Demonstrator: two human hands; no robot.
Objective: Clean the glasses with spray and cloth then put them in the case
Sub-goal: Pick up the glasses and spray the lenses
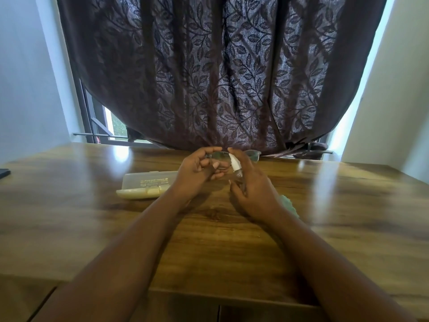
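My left hand [199, 170] holds a pair of dark-rimmed glasses [251, 155] above the far middle of the wooden table [92, 217]. One lens sticks out to the right behind my right hand. My right hand [249, 182] grips a small clear spray bottle [236, 169] with a white nozzle, tilted toward the glasses. A translucent glasses case [145, 184] lies open on the table, left of my hands. A pale green cloth [289, 204] lies partly hidden under my right forearm.
A dark leaf-patterned curtain [220, 77] hangs right behind the table's far edge. A dark flat object [4, 173] sits at the table's far left edge. White walls stand on both sides.
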